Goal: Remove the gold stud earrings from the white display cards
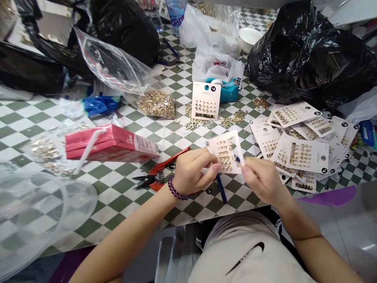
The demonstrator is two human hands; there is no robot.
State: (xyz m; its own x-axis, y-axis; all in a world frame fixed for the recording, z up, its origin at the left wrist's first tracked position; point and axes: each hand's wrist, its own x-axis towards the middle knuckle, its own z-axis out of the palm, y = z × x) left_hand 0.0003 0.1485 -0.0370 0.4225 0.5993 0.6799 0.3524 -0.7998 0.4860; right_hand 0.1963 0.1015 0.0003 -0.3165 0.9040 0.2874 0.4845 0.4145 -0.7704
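Note:
My left hand (193,171), with a purple bead bracelet (178,188) on its wrist, pinches the left edge of a white earring card (232,157) set with gold studs. My right hand (262,181) grips the card's lower right side. The card is held up above the table, and its lower corner is partly hidden by my fingers. Just below my hands lies a blue pen (221,188). Red-handled snips (156,175) rest to the left of my left hand. On the right, a loose pile of similar earring cards (300,155) lies close to my right hand.
The green-and-white checkered table (118,192) holds a pink carton with a straw (112,143), a zip bag of gold pieces (156,104), loose gold pieces (194,122), and a teal tape dispenser (220,89). Black plastic bags (306,59) crowd the back. A clear plastic sheet (38,208) covers the front left.

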